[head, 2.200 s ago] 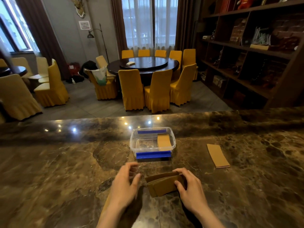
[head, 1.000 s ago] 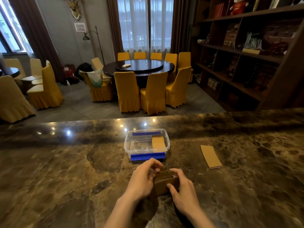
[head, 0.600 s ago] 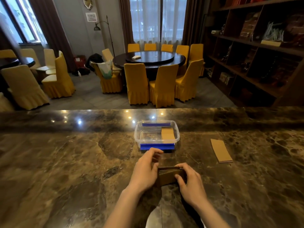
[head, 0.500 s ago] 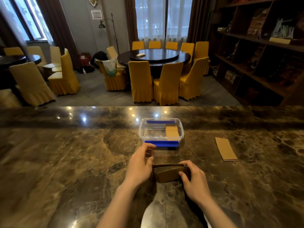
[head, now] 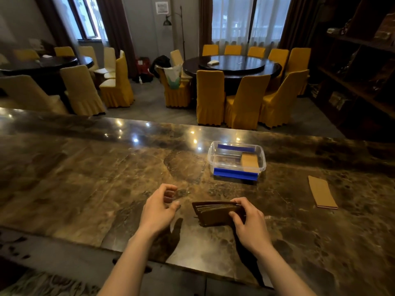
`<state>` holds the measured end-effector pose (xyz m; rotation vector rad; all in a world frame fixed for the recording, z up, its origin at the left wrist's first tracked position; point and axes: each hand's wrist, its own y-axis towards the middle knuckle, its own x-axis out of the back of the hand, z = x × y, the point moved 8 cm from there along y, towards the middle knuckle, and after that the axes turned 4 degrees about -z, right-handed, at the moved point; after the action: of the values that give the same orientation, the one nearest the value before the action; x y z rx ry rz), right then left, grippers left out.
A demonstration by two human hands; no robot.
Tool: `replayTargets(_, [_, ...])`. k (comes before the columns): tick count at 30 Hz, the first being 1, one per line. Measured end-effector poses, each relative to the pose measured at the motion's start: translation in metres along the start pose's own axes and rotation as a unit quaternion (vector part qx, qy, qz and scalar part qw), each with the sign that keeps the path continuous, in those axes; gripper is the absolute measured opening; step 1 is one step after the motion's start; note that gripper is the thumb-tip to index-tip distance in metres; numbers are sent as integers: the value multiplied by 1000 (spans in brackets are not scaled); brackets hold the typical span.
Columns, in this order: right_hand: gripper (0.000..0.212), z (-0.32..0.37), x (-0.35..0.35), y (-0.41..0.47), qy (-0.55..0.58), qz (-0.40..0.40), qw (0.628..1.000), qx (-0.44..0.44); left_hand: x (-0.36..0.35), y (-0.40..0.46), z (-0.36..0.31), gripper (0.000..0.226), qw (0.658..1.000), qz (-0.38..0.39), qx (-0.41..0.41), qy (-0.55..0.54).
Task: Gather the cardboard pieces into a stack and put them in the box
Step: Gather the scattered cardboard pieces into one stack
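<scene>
A stack of brown cardboard pieces (head: 213,213) stands on edge on the marble counter, with my right hand (head: 248,223) gripping its right end. My left hand (head: 159,209) hovers just left of the stack, fingers loosely curled and apart, holding nothing. Beyond the stack sits a clear plastic box (head: 236,160) with blue tape on its near and far walls. One cardboard piece (head: 249,162) lies inside the box at its right side. Another flat cardboard piece (head: 322,195) lies on the counter to the right.
The dark marble counter (head: 85,180) stretches wide to both sides, its near edge just below my forearms. Past its far edge are yellow-covered chairs (head: 210,97), a round dark table (head: 233,67) and wooden shelves (head: 361,60) on the right.
My left hand has come off the stack and moved left, now apart from it. My right hand still holds the stack. The view has swung to the left.
</scene>
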<state>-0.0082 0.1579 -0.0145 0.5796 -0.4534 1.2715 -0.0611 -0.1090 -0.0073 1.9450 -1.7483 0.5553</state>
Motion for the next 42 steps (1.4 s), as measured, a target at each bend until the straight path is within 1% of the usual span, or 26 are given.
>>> replayTargets(1, [22, -1, -2, -1, 1, -1, 1000, 1, -3, -2, 1, 40, 1000, 11, 0, -12])
replayTargets(4, [23, -2, -7, -5, -2, -9, 1000, -6, -22, -12, -4, 48, 993, 78, -1, -85])
replayTargets(7, [23, -1, -12, -8, 12, -14, 1000, -20, -45, -20, -8, 42, 978, 106, 22, -179])
replayTargets(9, [23, -1, -15, -11, 18, -20, 999, -29, -61, -27, -9, 34, 963, 104, 51, -243])
replayTargets(11, [24, -7, -15, -13, 23, -40, 998, -40, -76, -32, -10, 31, 952, 91, 72, -282])
replayTargets(15, [25, -10, -12, -15, 35, -63, 996, -45, -84, -43, -6, 32, 938, 45, 85, -332])
replayTargets(17, [26, -11, -10, -17, 47, -70, 995, -49, -84, -47, -5, 31, 929, 41, 88, -357])
replayTargets(19, [28, -18, -5, -17, 50, -80, 993, -65, -90, -48, -8, 31, 918, 52, 95, -382])
replayTargets(21, [29, -27, 1, -16, 52, -87, 992, -79, -98, -46, -10, 38, 917, 63, 98, -381])
replayTargets(23, [29, -32, 7, -14, 55, -97, 990, -83, -102, -42, -13, 46, 926, 64, 93, -361])
replayTargets(25, [29, -36, 12, -13, 65, -106, 988, -89, -106, -40, -15, 46, 930, 64, 88, -352])
replayTargets(28, [30, -44, 12, -11, 66, -113, 986, -101, -110, -37, -15, 44, 928, 54, 87, -359])
replayTargets(32, [37, -52, 7, -13, 62, -98, 986, -121, -117, -32, -11, 38, 919, 42, 94, -381])
replayTargets(36, [37, -50, 2, -16, 42, -100, 987, -114, -126, -33, -14, 22, 911, 42, 117, -393])
replayTargets(38, [40, -49, -1, -17, 37, -106, 987, -118, -131, -34, -20, 16, 923, 36, 111, -366])
replayTargets(40, [42, -51, -6, -16, 43, -103, 985, -131, -135, -33, -23, 12, 942, 15, 99, -321])
replayTargets(42, [42, -56, -9, -15, 60, -104, 981, -149, -137, -31, -25, 11, 953, -11, 101, -286])
